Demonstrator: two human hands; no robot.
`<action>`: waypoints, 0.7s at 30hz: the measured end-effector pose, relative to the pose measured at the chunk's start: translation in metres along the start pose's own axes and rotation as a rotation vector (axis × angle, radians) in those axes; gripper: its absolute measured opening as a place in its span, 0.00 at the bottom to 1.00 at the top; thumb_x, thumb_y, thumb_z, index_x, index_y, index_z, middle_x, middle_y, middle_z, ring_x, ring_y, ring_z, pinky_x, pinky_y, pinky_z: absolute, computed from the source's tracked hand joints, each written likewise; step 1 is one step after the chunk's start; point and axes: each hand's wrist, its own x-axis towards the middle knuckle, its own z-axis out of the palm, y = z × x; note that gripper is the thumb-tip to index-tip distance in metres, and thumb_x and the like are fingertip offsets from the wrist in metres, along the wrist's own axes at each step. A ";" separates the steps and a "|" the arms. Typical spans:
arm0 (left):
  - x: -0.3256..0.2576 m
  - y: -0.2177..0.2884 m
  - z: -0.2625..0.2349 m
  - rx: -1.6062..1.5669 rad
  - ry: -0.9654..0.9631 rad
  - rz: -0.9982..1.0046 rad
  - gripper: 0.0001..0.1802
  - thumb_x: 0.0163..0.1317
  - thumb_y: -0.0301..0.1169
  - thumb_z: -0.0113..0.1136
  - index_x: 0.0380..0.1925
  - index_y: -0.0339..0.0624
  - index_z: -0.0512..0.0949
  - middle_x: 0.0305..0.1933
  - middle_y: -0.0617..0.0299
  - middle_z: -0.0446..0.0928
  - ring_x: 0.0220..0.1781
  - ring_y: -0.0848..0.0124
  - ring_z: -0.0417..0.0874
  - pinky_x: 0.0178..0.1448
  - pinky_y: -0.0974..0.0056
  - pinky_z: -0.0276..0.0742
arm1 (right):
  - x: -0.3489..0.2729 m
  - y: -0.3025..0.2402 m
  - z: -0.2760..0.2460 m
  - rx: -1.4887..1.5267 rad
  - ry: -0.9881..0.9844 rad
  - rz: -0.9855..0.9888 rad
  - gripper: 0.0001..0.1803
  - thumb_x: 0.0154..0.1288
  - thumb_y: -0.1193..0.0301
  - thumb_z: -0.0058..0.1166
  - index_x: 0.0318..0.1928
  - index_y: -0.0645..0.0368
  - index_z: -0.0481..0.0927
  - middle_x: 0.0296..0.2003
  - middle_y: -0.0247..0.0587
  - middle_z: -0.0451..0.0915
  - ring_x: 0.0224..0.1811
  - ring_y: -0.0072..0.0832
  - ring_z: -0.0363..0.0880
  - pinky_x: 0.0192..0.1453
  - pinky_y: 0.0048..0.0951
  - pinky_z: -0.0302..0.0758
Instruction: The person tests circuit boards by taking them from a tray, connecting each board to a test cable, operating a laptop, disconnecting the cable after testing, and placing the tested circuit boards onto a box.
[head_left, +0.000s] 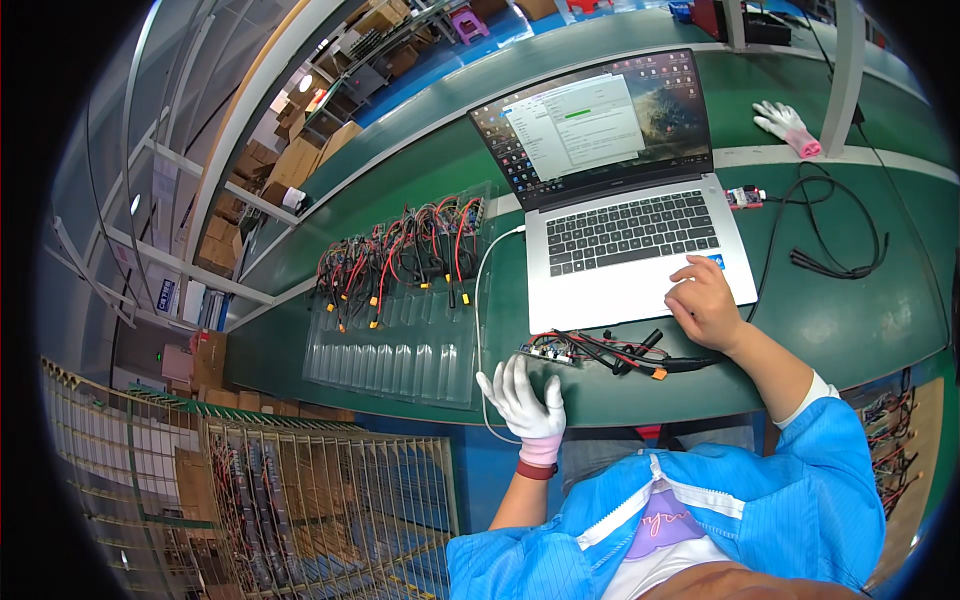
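Observation:
An open silver laptop (630,260) stands on the green bench, its screen showing a window with a green progress bar. My right hand (705,305), bare, is over the right part of its palm rest, fingers loosely bent and apart, with nothing seen in them. My left hand (525,405) wears a white glove with a pink cuff. Its fingers are spread at the bench's front edge, just below a small circuit board (548,350); whether they touch it I cannot tell. Black and red cables (625,352) with an orange connector (659,374) run right from the board.
Left of the laptop, a clear plastic tray (390,365) holds several wired circuit boards (400,250). A white cable (481,300) loops down from the laptop's left side. To the right lie a small red board (745,197), black cable (840,265) and a glove (785,125). A wire cart (330,500) stands lower left.

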 end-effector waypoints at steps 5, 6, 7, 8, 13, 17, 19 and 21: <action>0.000 0.001 0.000 -0.002 -0.005 0.001 0.30 0.66 0.47 0.53 0.57 0.30 0.70 0.55 0.49 0.73 0.60 0.51 0.71 0.74 0.36 0.50 | -0.001 0.001 0.000 0.002 -0.005 0.003 0.05 0.52 0.76 0.62 0.24 0.58 0.79 0.24 0.37 0.77 0.41 0.34 0.78 0.62 0.48 0.70; 0.000 0.001 0.000 -0.002 -0.005 0.000 0.30 0.66 0.47 0.53 0.57 0.31 0.70 0.55 0.49 0.73 0.60 0.51 0.71 0.74 0.36 0.50 | -0.001 0.001 0.000 0.002 -0.004 0.004 0.05 0.52 0.76 0.62 0.24 0.58 0.79 0.24 0.37 0.77 0.41 0.34 0.78 0.62 0.48 0.70; 0.000 0.000 0.000 -0.003 -0.005 -0.001 0.30 0.66 0.47 0.53 0.57 0.31 0.70 0.55 0.49 0.73 0.60 0.51 0.71 0.74 0.36 0.50 | -0.001 0.001 0.000 0.003 -0.004 0.003 0.05 0.52 0.76 0.62 0.24 0.58 0.79 0.24 0.37 0.77 0.41 0.34 0.78 0.62 0.48 0.70; 0.000 0.001 0.000 -0.003 -0.005 0.000 0.30 0.66 0.47 0.53 0.57 0.31 0.70 0.55 0.49 0.73 0.60 0.51 0.71 0.74 0.36 0.50 | -0.001 0.001 0.000 0.003 -0.004 0.003 0.05 0.52 0.76 0.62 0.24 0.58 0.79 0.24 0.38 0.77 0.41 0.34 0.78 0.62 0.48 0.70; 0.000 0.001 0.000 0.002 -0.006 0.000 0.31 0.67 0.47 0.53 0.58 0.31 0.70 0.56 0.49 0.73 0.60 0.51 0.71 0.74 0.35 0.50 | -0.001 0.001 0.000 0.000 -0.001 0.002 0.05 0.52 0.76 0.62 0.24 0.58 0.79 0.25 0.38 0.77 0.42 0.34 0.78 0.62 0.48 0.70; 0.000 0.000 0.000 0.004 -0.014 0.000 0.31 0.66 0.48 0.53 0.58 0.31 0.69 0.56 0.49 0.73 0.60 0.51 0.71 0.74 0.35 0.50 | -0.001 0.001 0.000 -0.004 0.001 0.001 0.05 0.52 0.76 0.62 0.24 0.58 0.79 0.25 0.38 0.78 0.41 0.34 0.78 0.62 0.48 0.70; 0.000 0.000 0.000 0.002 -0.011 0.001 0.31 0.66 0.48 0.53 0.58 0.31 0.69 0.56 0.49 0.73 0.61 0.51 0.70 0.74 0.35 0.50 | 0.000 0.001 -0.001 -0.002 0.000 0.001 0.05 0.52 0.76 0.62 0.24 0.58 0.79 0.25 0.38 0.78 0.41 0.34 0.78 0.62 0.48 0.70; 0.000 0.001 0.000 0.001 -0.012 0.000 0.31 0.66 0.48 0.53 0.58 0.31 0.69 0.56 0.49 0.73 0.60 0.51 0.70 0.74 0.35 0.50 | 0.000 0.001 -0.001 -0.001 0.001 0.001 0.05 0.52 0.76 0.62 0.24 0.59 0.79 0.25 0.38 0.78 0.41 0.34 0.78 0.62 0.48 0.70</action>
